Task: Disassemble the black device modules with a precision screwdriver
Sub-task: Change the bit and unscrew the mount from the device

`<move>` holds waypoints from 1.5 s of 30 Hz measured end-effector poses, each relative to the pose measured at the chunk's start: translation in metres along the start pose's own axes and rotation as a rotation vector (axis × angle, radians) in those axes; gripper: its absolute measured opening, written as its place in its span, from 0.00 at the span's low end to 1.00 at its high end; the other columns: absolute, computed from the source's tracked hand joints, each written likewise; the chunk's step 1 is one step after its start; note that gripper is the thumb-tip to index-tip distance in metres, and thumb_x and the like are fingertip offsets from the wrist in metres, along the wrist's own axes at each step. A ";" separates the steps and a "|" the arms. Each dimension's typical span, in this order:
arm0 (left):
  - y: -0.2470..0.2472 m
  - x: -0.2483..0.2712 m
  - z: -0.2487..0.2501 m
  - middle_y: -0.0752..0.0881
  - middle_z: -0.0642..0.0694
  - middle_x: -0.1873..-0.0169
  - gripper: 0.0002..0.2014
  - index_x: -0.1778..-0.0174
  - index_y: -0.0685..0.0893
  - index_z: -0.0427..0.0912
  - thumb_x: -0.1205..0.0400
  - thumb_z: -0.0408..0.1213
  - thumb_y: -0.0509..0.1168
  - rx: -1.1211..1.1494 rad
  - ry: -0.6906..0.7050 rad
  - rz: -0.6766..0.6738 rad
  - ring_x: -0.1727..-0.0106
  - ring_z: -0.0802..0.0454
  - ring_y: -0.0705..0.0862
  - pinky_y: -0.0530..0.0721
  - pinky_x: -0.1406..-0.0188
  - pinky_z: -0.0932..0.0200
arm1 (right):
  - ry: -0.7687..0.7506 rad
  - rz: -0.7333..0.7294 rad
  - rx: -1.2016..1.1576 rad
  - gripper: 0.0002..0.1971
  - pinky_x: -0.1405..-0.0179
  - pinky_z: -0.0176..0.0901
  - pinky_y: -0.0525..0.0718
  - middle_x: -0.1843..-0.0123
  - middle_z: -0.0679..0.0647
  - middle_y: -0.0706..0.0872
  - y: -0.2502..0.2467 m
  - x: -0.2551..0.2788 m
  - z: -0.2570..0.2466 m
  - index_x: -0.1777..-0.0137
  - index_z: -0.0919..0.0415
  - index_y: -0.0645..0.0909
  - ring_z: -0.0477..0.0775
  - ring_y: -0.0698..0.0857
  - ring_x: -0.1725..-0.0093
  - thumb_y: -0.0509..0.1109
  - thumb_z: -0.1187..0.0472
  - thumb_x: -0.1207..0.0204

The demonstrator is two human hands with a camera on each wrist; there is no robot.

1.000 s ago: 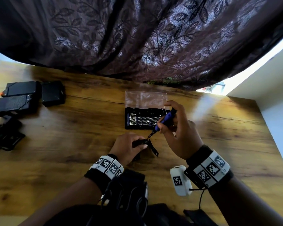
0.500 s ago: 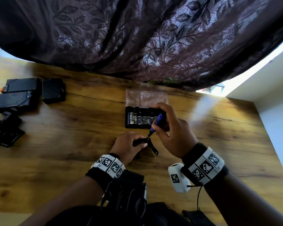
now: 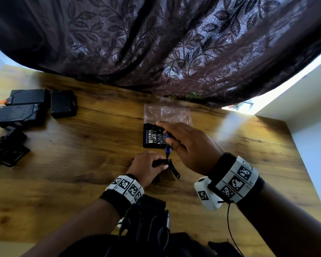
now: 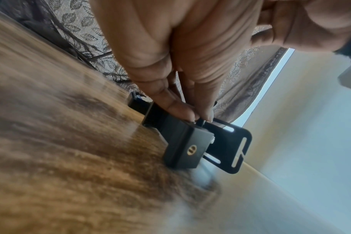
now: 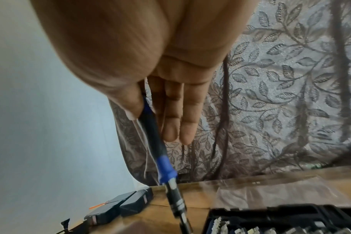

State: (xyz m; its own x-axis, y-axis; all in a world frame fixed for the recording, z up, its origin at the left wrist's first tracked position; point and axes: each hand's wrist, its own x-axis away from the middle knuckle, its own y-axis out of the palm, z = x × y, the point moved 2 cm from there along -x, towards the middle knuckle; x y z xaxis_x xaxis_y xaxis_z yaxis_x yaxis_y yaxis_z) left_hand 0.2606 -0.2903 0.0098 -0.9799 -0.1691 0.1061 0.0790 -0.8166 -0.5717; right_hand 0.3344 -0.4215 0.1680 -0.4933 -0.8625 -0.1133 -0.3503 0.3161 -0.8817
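Both hands busy, left hand (image 3: 146, 166) gripping module (image 4: 182, 142), right hand (image 3: 189, 145) holding screwdriver (image 5: 162, 161)

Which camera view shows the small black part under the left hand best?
The left wrist view: the black part fills the middle, with its brass screw and slotted plate. The head view shows only a dark sliver. The right wrist view misses it.

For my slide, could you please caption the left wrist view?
Left hand steadies a small black module with a slotted bracket on the wooden table.
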 end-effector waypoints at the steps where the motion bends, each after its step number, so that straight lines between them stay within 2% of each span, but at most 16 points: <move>1: 0.000 0.000 0.000 0.88 0.55 0.42 0.15 0.39 0.90 0.49 0.20 0.48 0.76 -0.003 0.005 0.001 0.43 0.61 0.84 0.82 0.37 0.62 | -0.040 -0.004 0.013 0.23 0.53 0.45 0.88 0.35 0.49 0.82 -0.003 -0.002 -0.001 0.17 0.50 0.70 0.46 0.83 0.45 0.62 0.58 0.11; 4: 0.000 -0.001 0.001 0.88 0.55 0.43 0.15 0.40 0.91 0.49 0.20 0.49 0.76 -0.019 0.012 0.001 0.44 0.61 0.84 0.81 0.39 0.63 | -0.123 -0.040 0.041 0.20 0.56 0.37 0.81 0.41 0.50 0.82 -0.012 -0.008 -0.003 0.23 0.57 0.79 0.44 0.79 0.52 0.66 0.65 0.14; 7: 0.000 -0.001 0.000 0.87 0.55 0.43 0.15 0.39 0.91 0.50 0.20 0.49 0.76 -0.018 0.004 -0.001 0.43 0.60 0.84 0.83 0.38 0.61 | -0.170 -0.084 0.174 0.12 0.64 0.46 0.83 0.50 0.56 0.83 -0.016 -0.014 -0.007 0.37 0.59 0.87 0.55 0.83 0.60 0.71 0.65 0.18; 9: 0.000 -0.001 0.001 0.87 0.54 0.42 0.16 0.38 0.90 0.50 0.19 0.49 0.76 -0.021 0.003 -0.008 0.42 0.59 0.84 0.84 0.36 0.58 | -0.212 -0.101 0.347 0.05 0.65 0.47 0.78 0.54 0.58 0.84 -0.018 -0.020 -0.010 0.46 0.62 0.87 0.58 0.82 0.62 0.74 0.63 0.19; 12: 0.001 -0.002 0.002 0.87 0.54 0.41 0.16 0.37 0.90 0.49 0.19 0.49 0.75 -0.032 0.000 -0.018 0.41 0.58 0.84 0.83 0.35 0.57 | -0.084 -0.302 0.507 0.16 0.57 0.43 0.68 0.45 0.54 0.81 -0.022 -0.029 -0.014 0.38 0.60 0.81 0.50 0.74 0.56 0.59 0.49 0.10; 14: 0.000 -0.003 0.003 0.87 0.54 0.41 0.16 0.37 0.90 0.49 0.19 0.48 0.75 -0.035 0.000 -0.018 0.42 0.58 0.84 0.82 0.38 0.60 | -0.035 -0.387 0.527 0.19 0.57 0.43 0.69 0.39 0.52 0.79 -0.024 -0.029 -0.015 0.32 0.58 0.76 0.50 0.75 0.52 0.58 0.45 0.11; 17: 0.000 -0.002 0.002 0.87 0.54 0.43 0.16 0.37 0.90 0.48 0.19 0.48 0.75 -0.024 -0.001 -0.016 0.42 0.58 0.84 0.80 0.41 0.64 | -0.065 -0.484 0.506 0.13 0.55 0.43 0.78 0.35 0.52 0.74 -0.019 -0.027 -0.020 0.32 0.55 0.78 0.52 0.78 0.43 0.68 0.56 0.15; 19: 0.000 -0.001 0.002 0.86 0.54 0.42 0.16 0.37 0.90 0.48 0.19 0.48 0.75 -0.026 -0.001 -0.018 0.42 0.58 0.84 0.81 0.40 0.62 | -0.061 -0.527 0.491 0.14 0.58 0.43 0.77 0.36 0.52 0.74 -0.016 -0.027 -0.021 0.34 0.54 0.80 0.52 0.77 0.50 0.69 0.64 0.17; 25: -0.002 0.000 0.004 0.86 0.53 0.39 0.18 0.37 0.90 0.48 0.22 0.46 0.79 -0.025 0.003 -0.038 0.39 0.58 0.84 0.83 0.34 0.56 | -0.076 -0.506 0.684 0.12 0.65 0.46 0.73 0.40 0.51 0.81 -0.014 -0.032 -0.029 0.32 0.52 0.75 0.55 0.84 0.53 0.64 0.51 0.12; 29: -0.003 0.003 0.006 0.77 0.54 0.32 0.30 0.32 0.83 0.48 0.29 0.41 0.85 0.039 -0.061 -0.081 0.53 0.63 0.86 0.86 0.54 0.69 | -0.083 -0.525 0.622 0.16 0.67 0.44 0.76 0.37 0.53 0.77 -0.017 -0.036 -0.033 0.29 0.54 0.74 0.53 0.82 0.54 0.68 0.55 0.15; 32: -0.009 0.002 0.006 0.72 0.55 0.30 0.42 0.24 0.76 0.48 0.33 0.44 0.87 0.023 -0.086 -0.149 0.54 0.61 0.86 0.83 0.60 0.71 | -0.098 -0.576 0.505 0.17 0.72 0.38 0.67 0.38 0.51 0.74 -0.017 -0.038 -0.036 0.35 0.52 0.75 0.48 0.72 0.61 0.69 0.66 0.21; 35: -0.017 0.002 0.005 0.71 0.54 0.25 0.45 0.21 0.74 0.49 0.33 0.48 0.86 -0.093 -0.086 -0.231 0.47 0.59 0.84 0.81 0.49 0.68 | -0.095 -0.576 0.559 0.16 0.72 0.39 0.69 0.40 0.50 0.75 -0.014 -0.038 -0.039 0.34 0.52 0.73 0.48 0.73 0.64 0.69 0.63 0.18; 38: -0.018 0.005 0.002 0.68 0.52 0.18 0.46 0.18 0.73 0.50 0.32 0.51 0.85 -0.161 -0.106 -0.251 0.21 0.51 0.72 0.72 0.25 0.57 | -0.116 -0.558 0.657 0.15 0.67 0.45 0.77 0.41 0.51 0.81 -0.009 -0.039 -0.039 0.30 0.52 0.72 0.54 0.83 0.57 0.67 0.54 0.14; 40: -0.016 0.006 0.001 0.67 0.52 0.16 0.45 0.18 0.73 0.51 0.31 0.51 0.84 -0.166 -0.115 -0.246 0.18 0.51 0.68 0.70 0.21 0.54 | -0.121 -0.549 0.706 0.14 0.66 0.46 0.78 0.43 0.53 0.84 -0.008 -0.041 -0.039 0.30 0.53 0.73 0.55 0.85 0.56 0.65 0.52 0.12; 42: -0.014 0.007 0.001 0.68 0.53 0.17 0.45 0.17 0.73 0.52 0.31 0.51 0.84 -0.167 -0.127 -0.240 0.18 0.52 0.69 0.71 0.20 0.53 | -0.099 -0.549 0.685 0.16 0.64 0.47 0.80 0.38 0.55 0.80 -0.008 -0.041 -0.037 0.28 0.53 0.73 0.56 0.85 0.54 0.66 0.51 0.13; 45: -0.015 0.008 0.002 0.69 0.55 0.17 0.45 0.16 0.71 0.52 0.29 0.52 0.82 -0.191 -0.139 -0.246 0.19 0.52 0.69 0.72 0.21 0.54 | -0.082 -0.565 0.576 0.23 0.66 0.41 0.80 0.31 0.53 0.71 -0.009 -0.039 -0.036 0.26 0.51 0.72 0.53 0.80 0.52 0.72 0.59 0.18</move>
State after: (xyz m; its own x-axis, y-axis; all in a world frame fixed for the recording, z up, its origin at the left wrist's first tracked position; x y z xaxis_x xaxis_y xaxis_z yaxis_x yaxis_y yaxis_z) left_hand 0.2519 -0.2808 0.0212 -0.9298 -0.0642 0.3625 -0.2055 -0.7265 -0.6557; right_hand 0.3287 -0.3764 0.1969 -0.2962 -0.8645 0.4062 -0.0531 -0.4097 -0.9107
